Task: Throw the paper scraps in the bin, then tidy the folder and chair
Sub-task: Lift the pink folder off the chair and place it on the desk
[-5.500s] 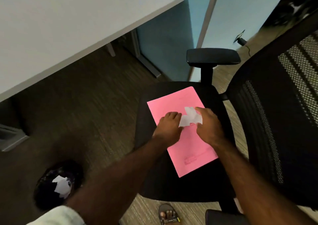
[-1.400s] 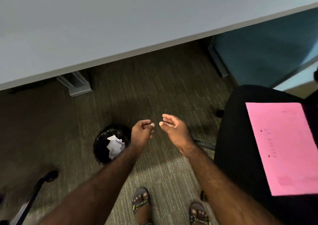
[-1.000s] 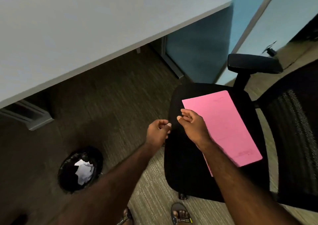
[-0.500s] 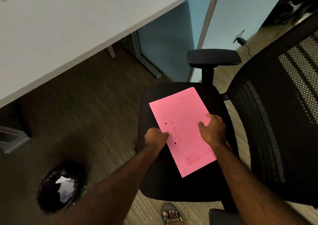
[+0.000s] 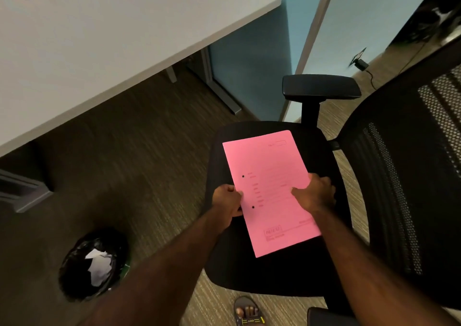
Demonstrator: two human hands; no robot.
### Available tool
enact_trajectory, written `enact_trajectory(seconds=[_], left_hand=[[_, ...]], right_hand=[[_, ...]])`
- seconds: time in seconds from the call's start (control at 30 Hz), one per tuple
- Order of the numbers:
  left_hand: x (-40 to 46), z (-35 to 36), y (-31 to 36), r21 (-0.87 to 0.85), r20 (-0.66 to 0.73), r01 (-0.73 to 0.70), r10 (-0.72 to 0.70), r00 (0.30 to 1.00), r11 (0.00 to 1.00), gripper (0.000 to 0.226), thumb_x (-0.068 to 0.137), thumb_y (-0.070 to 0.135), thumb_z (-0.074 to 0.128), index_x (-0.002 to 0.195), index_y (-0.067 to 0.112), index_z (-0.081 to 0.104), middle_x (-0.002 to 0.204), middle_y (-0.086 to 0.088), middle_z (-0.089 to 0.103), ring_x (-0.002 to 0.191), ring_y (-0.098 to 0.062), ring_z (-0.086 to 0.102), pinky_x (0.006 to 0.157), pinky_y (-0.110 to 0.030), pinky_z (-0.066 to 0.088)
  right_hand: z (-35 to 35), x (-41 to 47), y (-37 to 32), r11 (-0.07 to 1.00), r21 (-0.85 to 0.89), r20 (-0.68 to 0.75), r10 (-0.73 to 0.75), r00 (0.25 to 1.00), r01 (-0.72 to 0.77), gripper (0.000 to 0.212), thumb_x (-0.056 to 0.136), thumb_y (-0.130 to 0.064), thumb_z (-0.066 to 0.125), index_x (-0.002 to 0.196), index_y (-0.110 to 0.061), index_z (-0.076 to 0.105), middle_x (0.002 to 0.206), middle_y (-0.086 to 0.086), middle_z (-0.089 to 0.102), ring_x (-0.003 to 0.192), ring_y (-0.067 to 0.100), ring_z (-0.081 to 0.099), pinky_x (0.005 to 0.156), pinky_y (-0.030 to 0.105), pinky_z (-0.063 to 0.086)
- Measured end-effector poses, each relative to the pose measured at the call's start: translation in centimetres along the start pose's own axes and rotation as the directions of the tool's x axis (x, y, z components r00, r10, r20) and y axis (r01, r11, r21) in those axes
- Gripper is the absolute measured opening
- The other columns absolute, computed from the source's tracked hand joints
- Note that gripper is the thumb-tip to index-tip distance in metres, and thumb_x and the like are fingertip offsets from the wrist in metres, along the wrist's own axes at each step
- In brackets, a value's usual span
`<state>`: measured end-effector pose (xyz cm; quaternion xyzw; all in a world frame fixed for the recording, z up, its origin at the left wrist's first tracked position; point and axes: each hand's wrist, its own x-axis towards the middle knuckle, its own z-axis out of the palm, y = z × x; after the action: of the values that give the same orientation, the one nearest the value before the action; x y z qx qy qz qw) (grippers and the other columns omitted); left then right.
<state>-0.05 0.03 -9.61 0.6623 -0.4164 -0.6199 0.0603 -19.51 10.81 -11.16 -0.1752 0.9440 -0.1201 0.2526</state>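
I see both hands pinching a pink folder [image 5: 269,188] lying on the chair [image 5: 262,273] seat — left hand [image 5: 228,198] on its left edge, right hand [image 5: 315,193] on its right. Scraps sit in the bin [image 5: 93,263]. I'd lift it level — grip even, so it stays shut.

the pink folder [image 5: 269,188] lies closed over the black seat of the office chair [image 5: 282,273], its long side slanting away toward the armrest, two small punch holes showing near its left edge and faint print near its lower end. it is pinched at both long edges. the chair has a mesh back on the right and stands turned out from under the counter. down on the carpet to the left, the round bin [image 5: 93,263], lined with a black bag, holds white paper scraps [image 5: 98,266] crumpled together inside.
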Motion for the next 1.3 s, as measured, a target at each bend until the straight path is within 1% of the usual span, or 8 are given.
enact_trajectory(seconds=[0.13, 0.23, 0.4, 0.57, 0.67, 0.93, 1.17, 1.3], left_hand=[[0.0, -2.2, -0.1, 0.000, -0.049, -0.042, 0.042, 0.998, 0.999, 0.007, 0.100, 0.008, 0.054, 0.100, 0.012, 0.061, 0.104, -0.010, 0.073, 0.093, -0.028, 0.074, 0.076, -0.050, 0.065], [0.3, -4.9, 0.2, -0.007, -0.071, -0.078, 0.077, 0.994, 0.997, 0.010, 0.100, 0.010, 0.054, 0.099, 0.015, 0.063, 0.105, -0.009, 0.073, 0.094, -0.028, 0.073, 0.081, -0.052, 0.064], [-0.8, -10.6, 1.4, -0.127, -0.068, -0.144, 0.137, 0.988, 0.981, 0.012, 0.101, 0.010, 0.052, 0.103, 0.010, 0.064, 0.108, -0.017, 0.075, 0.100, -0.035, 0.074, 0.087, -0.057, 0.061], [-3.3, -18.3, 3.3, -0.186, -0.079, -0.227, 0.216, 0.973, 0.956, 0.016, 0.104, 0.016, 0.053, 0.112, 0.010, 0.065, 0.107, -0.013, 0.076, 0.102, -0.034, 0.074, 0.093, -0.057, 0.059], [-4.5, -23.2, 4.0, -0.223, -0.078, -0.246, 0.234, 0.969, 0.943, 0.019, 0.105, 0.022, 0.054, 0.115, 0.012, 0.067, 0.107, -0.011, 0.078, 0.101, -0.030, 0.075, 0.096, -0.056, 0.058], [-9.7, -37.7, 5.0, -0.357, -0.100, -0.355, 0.343, 0.934, 0.864, 0.025, 0.104, 0.032, 0.055, 0.118, 0.020, 0.072, 0.109, -0.007, 0.079, 0.099, -0.025, 0.078, 0.088, -0.049, 0.060], [-14.8, -49.3, 5.2, -0.397, -0.165, -0.442, 0.411, 0.897, 0.805, 0.027, 0.105, 0.026, 0.051, 0.116, 0.021, 0.076, 0.114, -0.011, 0.078, 0.104, -0.032, 0.076, 0.095, -0.055, 0.056], [-17.6, -54.7, 6.3, -0.404, -0.212, -0.495, 0.448, 0.868, 0.769, 0.030, 0.106, 0.025, 0.051, 0.109, 0.033, 0.079, 0.113, -0.008, 0.079, 0.102, -0.029, 0.077, 0.081, -0.042, 0.063]], right_hand=[[0.4, -0.7, -0.7, 0.987, 0.160, 0.058, 0.001, 0.998, -0.010, 0.082, 0.083, -0.036, 0.088, 0.153, -0.018, 0.051, 0.143, 0.015, 0.049, 0.129, 0.041, 0.056, 0.099, 0.057, 0.057], [0.8, -1.8, -1.6, 0.956, 0.293, 0.106, -0.047, 0.993, 0.014, 0.087, 0.085, -0.035, 0.087, 0.158, -0.016, 0.044, 0.147, 0.015, 0.046, 0.127, 0.040, 0.060, 0.098, 0.057, 0.060], [1.0, -4.6, -4.2, 0.836, 0.547, 0.245, -0.208, 0.947, 0.042, 0.049, 0.094, -0.030, 0.078, 0.138, -0.020, 0.058, 0.125, 0.006, 0.070, 0.107, 0.028, 0.073, 0.094, 0.056, 0.063], [0.1, -8.6, -9.7, 0.732, 0.677, 0.272, -0.342, 0.899, 0.073, 0.031, 0.101, -0.023, 0.069, 0.132, -0.027, 0.063, 0.115, -0.003, 0.078, 0.099, 0.019, 0.079, 0.091, 0.047, 0.065], [-0.3, -11.2, -13.7, 0.700, 0.705, 0.256, -0.405, 0.878, 0.117, 0.024, 0.102, -0.018, 0.066, 0.119, -0.036, 0.067, 0.112, -0.004, 0.081, 0.099, 0.017, 0.080, 0.089, 0.045, 0.065], [-1.4, -20.3, -25.7, 0.653, 0.726, 0.253, -0.544, 0.800, 0.215, 0.028, 0.101, -0.026, 0.068, 0.127, -0.036, 0.066, 0.111, -0.008, 0.082, 0.097, 0.018, 0.081, 0.088, 0.052, 0.066], [-2.4, -29.2, -35.3, 0.623, 0.722, 0.257, -0.645, 0.720, 0.301, 0.027, 0.100, -0.034, 0.068, 0.119, -0.052, 0.063, 0.108, -0.013, 0.081, 0.090, 0.015, 0.082, 0.072, 0.041, 0.068], [-2.6, -33.3, -40.2, 0.604, 0.724, 0.260, -0.686, 0.679, 0.333, 0.025, 0.100, -0.034, 0.069, 0.119, -0.049, 0.065, 0.106, -0.011, 0.082, 0.089, 0.016, 0.082, 0.069, 0.037, 0.068]])
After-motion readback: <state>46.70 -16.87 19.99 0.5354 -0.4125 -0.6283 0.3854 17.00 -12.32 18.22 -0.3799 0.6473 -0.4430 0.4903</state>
